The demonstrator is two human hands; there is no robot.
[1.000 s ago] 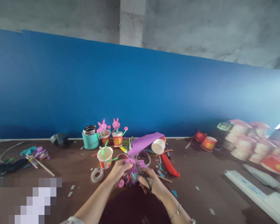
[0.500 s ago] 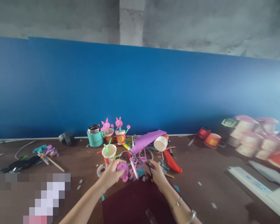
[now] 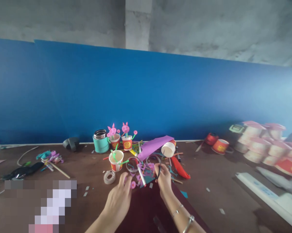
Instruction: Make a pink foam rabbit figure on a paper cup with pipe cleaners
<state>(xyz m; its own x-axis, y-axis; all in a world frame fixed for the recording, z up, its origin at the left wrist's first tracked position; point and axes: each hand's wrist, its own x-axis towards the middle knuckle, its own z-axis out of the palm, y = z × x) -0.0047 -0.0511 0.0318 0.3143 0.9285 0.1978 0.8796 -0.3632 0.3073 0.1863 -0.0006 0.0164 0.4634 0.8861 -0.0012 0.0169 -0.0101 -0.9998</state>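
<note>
My left hand (image 3: 119,194) is closed on a pink paper cut-out (image 3: 128,181), mostly hidden behind the fingers. In my right hand (image 3: 164,179) is a pair of scissors with dark handles (image 3: 158,173), the blades pointing away toward the back. Between the hands lie pink and purple paper scraps (image 3: 138,176), a white-and-red marker (image 3: 141,174) and a teal paper piece (image 3: 148,180). Just beyond my left hand are a roll of clear tape (image 3: 109,177) and a paper cup (image 3: 116,163) with green strips attached. A dark maroon sheet (image 3: 146,207) lies beneath both hands.
Two cups with pink animal figures (image 3: 127,143) stand at the back beside a teal thermos (image 3: 101,142). A purple sheet (image 3: 154,147) and a tipped cup (image 3: 169,149) lie mid-back. At right are stacked cups (image 3: 260,144) and a white power strip (image 3: 260,189).
My left hand has turned and drawn nearer, so its fingers now cover most of the pink cut-out. My right hand has shifted slightly right and away with the scissors.
</note>
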